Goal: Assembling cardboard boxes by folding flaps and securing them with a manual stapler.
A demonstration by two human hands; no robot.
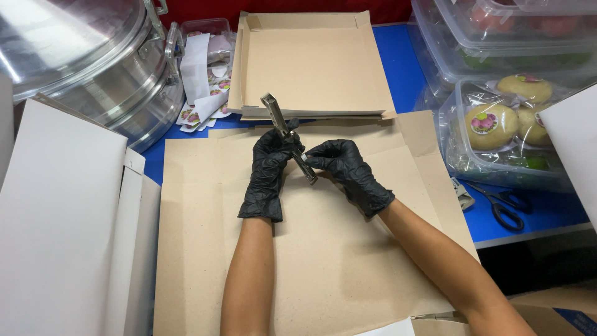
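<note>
Stapler: a slim metal stapler (287, 135), swung open into a long strip, held in the air above the brown paper, tilted from upper left to lower right.
Left hand: black-gloved left hand (268, 167) is clenched around the middle of the stapler, thumb against its side.
Right hand: black-gloved right hand (346, 169) pinches the lower end of the stapler with its fingertips; what they do there is too small to make out, possibly touching the staple channel.
Work surface: large sheet of brown paper (323, 261) spread flat on a blue table (398, 68), directly under both hands.
Behind the hands: a shallow folded cardboard box (311, 62), open side up.
Far left: a steel steamer pot (118, 81) with a clear lid, and sticker sheets (205, 93) beside it.
Left edge: white flat cartons (62, 218).
Right side: clear plastic containers (497, 124) of round wrapped pastries, and black-handled scissors (507, 205) lying on the table.
</note>
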